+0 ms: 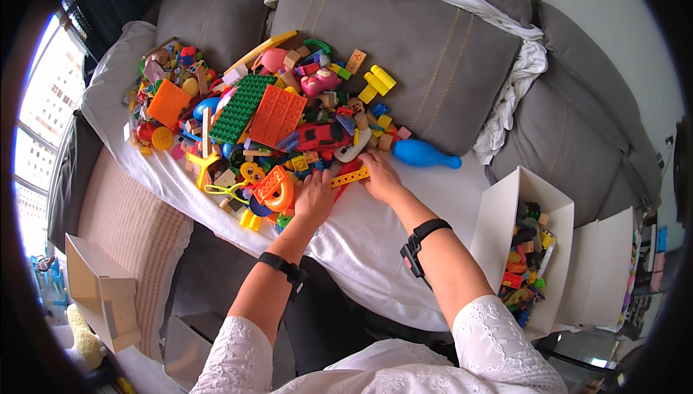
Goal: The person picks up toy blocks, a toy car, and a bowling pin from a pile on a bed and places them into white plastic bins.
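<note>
Head view: the left hand hides its own fingertips, which point down into the heap of toys, so whether they grip anything, and how wide they are spread, I cannot tell. A yellow strip with a row of holes lies between the hands, its left end running in against the left hand and its right end covered by the right hand. A long red piece shows only partly beside the strip. Many toys lower in the heap are buried, and the near wall of the white box cuts off some of the toys inside it. The dark round rim crops the window.

Both forearms reach up from the lower edge and slant inward, a black band on each. The left hand is back up, wrist low over the heap's near edge. The right hand leans leftward, thumb and fingers bent nearly closed around the strip's end, near the blue bowling pin.
</note>
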